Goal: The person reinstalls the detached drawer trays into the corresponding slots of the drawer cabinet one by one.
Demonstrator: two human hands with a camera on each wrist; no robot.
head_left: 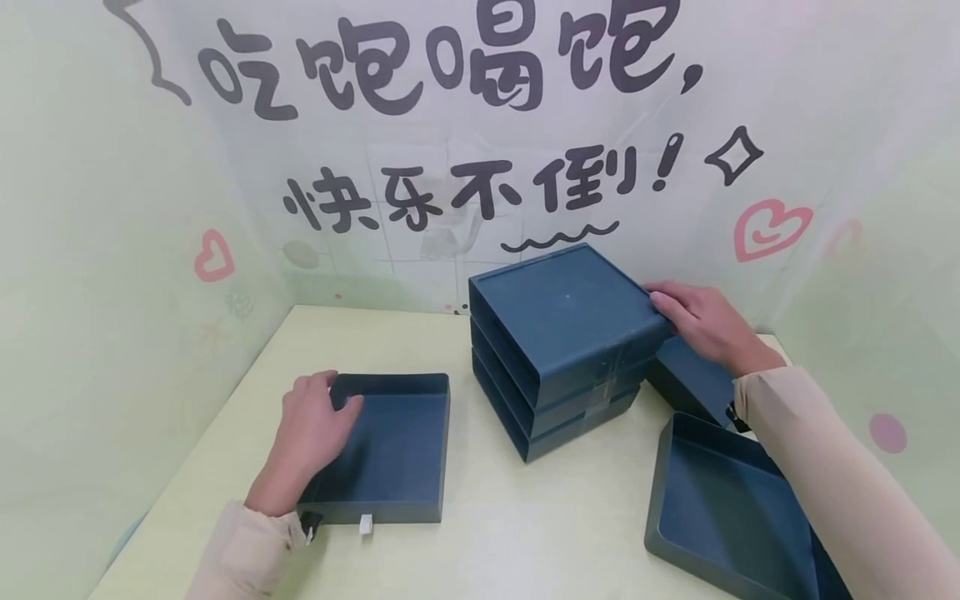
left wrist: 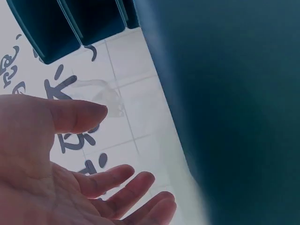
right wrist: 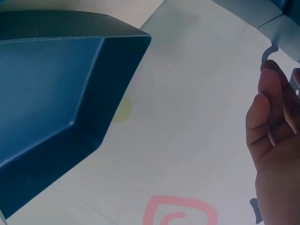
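Observation:
A dark blue three-tier drawer cabinet (head_left: 567, 317) stands at the table's centre back, its hollow slots facing front left. My right hand (head_left: 701, 323) is at its upper right corner, thumb near the top edge; the right wrist view shows fairly straight fingers (right wrist: 269, 93) beside the cabinet's corner. To the left lies a shallow blue drawer (head_left: 397, 454) with a small white tab on its front. Over its left rim is my left hand (head_left: 315, 421), thumb and fingers spread apart with nothing between them, as the left wrist view also shows.
Another blue drawer (head_left: 731, 508) lies at the right front, partly hidden by my right sleeve (head_left: 840, 450). Behind it a further blue piece (head_left: 693, 379) sits beside the cabinet. The pale table (head_left: 525, 533) meets a printed wall cloth (head_left: 420, 275) at the back.

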